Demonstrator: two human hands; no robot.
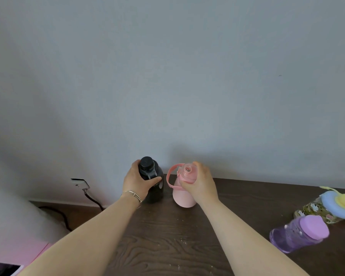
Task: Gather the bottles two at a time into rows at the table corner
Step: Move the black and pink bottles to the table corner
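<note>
A black bottle (156, 188) stands upright at the far left corner of the dark wooden table (167, 236), close to the wall. My left hand (136, 181) grips it around the neck, just under its black cap. Right beside it stands a pink bottle (182, 197) with a pink carry strap, and my right hand (199, 183) is closed around its lid and shoulder. The two bottles are a small gap apart. Both appear to rest on the table.
A purple bottle (299, 234) and a patterned bottle with a blue and yellow lid (327, 208) stand at the right side of the table. A wall socket with a black cable (82, 185) is left of the table, above the floor. The wall rises directly behind.
</note>
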